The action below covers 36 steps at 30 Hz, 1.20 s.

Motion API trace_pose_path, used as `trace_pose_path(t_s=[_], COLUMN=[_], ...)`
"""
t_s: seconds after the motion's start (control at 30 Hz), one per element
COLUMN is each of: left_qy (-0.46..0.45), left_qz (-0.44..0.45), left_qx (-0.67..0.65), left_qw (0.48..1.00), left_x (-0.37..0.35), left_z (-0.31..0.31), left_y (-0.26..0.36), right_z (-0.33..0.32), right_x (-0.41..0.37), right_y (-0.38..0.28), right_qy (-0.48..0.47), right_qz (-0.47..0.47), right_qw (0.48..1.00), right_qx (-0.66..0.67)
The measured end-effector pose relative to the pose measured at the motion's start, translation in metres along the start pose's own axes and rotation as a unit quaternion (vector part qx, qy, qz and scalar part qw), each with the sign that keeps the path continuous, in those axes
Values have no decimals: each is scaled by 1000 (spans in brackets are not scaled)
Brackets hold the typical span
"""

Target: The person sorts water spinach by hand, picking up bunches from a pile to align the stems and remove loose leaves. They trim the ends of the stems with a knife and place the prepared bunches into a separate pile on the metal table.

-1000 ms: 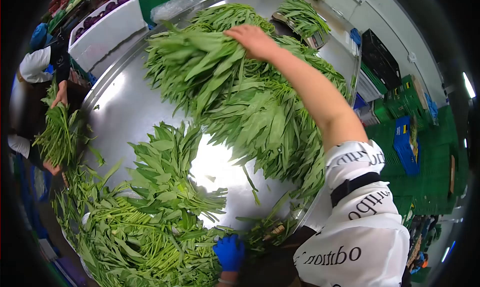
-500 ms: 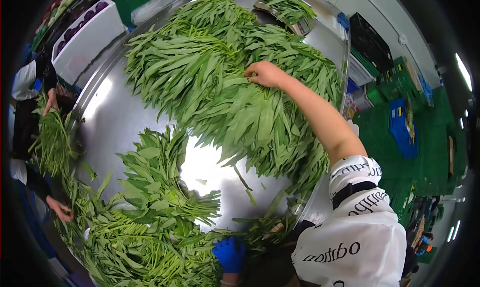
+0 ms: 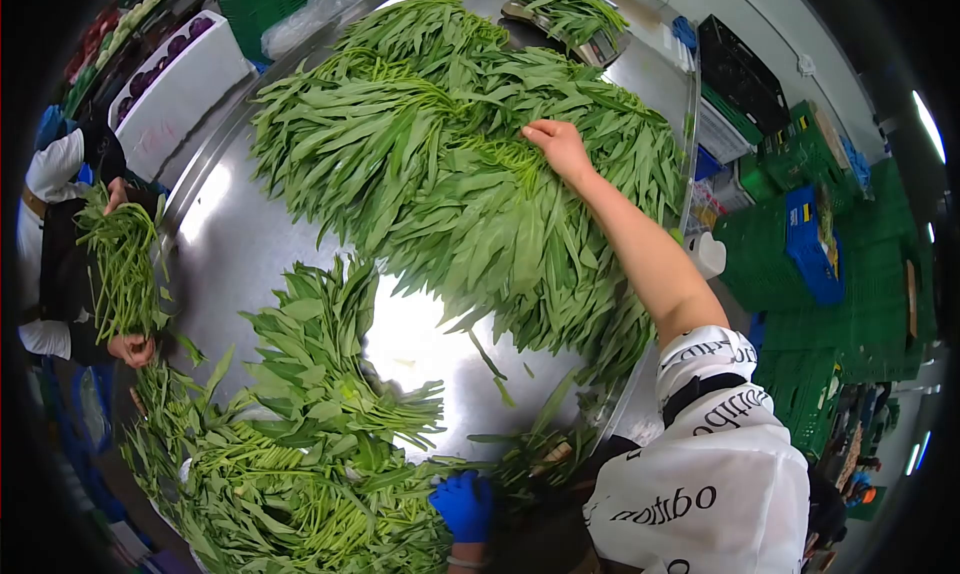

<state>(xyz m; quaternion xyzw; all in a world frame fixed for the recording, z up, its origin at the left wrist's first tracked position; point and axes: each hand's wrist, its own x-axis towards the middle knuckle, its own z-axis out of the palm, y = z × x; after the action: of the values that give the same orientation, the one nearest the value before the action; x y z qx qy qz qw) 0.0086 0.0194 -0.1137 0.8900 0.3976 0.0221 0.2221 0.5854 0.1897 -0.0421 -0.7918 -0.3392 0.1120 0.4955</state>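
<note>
My right hand (image 3: 558, 150) is bare and reaches in over the large spread of leafy green stems (image 3: 500, 244). Its thumb and fingertips are pinched together among the greens; what lies between them is too small to make out. At the bottom, my left hand (image 3: 460, 507), in a blue glove, touches the edge of a tangled heap of greens (image 3: 310, 494); its fingers are partly hidden. A curved bunch (image 3: 310, 364) lies on the metal table (image 3: 225, 264), its stem ends toward the glove.
At the left, a co-worker (image 3: 60, 234) holds a bunch of greens (image 3: 125, 259) with both hands. More greens lie on a scale (image 3: 600, 49) at the far edge. A white box of purple vegetables (image 3: 180, 104) stands at upper left, and green crates (image 3: 840, 304) at right.
My right hand has shifted right and slightly up, uncovering pale stems below it. The gloved left hand has barely moved. The co-worker's lower hand has risen to the bunch's lower end.
</note>
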Motion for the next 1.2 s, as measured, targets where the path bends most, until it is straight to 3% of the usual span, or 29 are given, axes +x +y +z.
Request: trace_pose_path(t_s=[0.13,0.23,0.3,0.37,0.47,0.53,0.57,0.6,0.7,0.8,0.93,1.03,1.07,1.2], left_qy=[0,-11,0,5,6,13,8,3,5,17,27,71,61,42], left_qz=[-1,-11,-6,-1,9,19,17,15,17,12,14,62,63,57], left_qx=[-2,-17,9,21,17,15,16,16,0,-4,4,25,23,18], left_qw=[1000,1000,1000,1000,1000,1000,1000,1000,1000,1000,1000,995,996,997], left_x=[-1,0,0,1,0,-1,-1,0,3,4,5,8,7,7], left_z=[3,1,2,4,6,7,6,4,0,-1,0,3,4,5], left_y=[-2,0,1,1,-2,-6,-6,-4,-4,2,3,-4,-6,-7], right_z=[-2,-4,-2,10,9,15,19,24,17,-3,-15,-17,-17,-1], right_x=[-12,-46,-81,-107,-103,-80,-66,-57,-55,-80,-90,-77,-73,-58], right_y=[-35,-88,-120,-132,-157,-125,-103,-83,-40,-39,-33,-41,-45,-47], right_qy=[-97,-246,-477,-692,-653,-406,-267,-116,-241,-308,-317,-349,-324,-123], right_qz=[51,22,7,-103,-83,-59,-176,-284,-223,-256,-287,-141,-73,-46], right_qw=[990,959,875,714,751,912,945,936,914,881,879,918,942,990], right_qx=[84,135,79,29,-53,28,-75,-174,-238,-253,-210,-126,-56,-54])
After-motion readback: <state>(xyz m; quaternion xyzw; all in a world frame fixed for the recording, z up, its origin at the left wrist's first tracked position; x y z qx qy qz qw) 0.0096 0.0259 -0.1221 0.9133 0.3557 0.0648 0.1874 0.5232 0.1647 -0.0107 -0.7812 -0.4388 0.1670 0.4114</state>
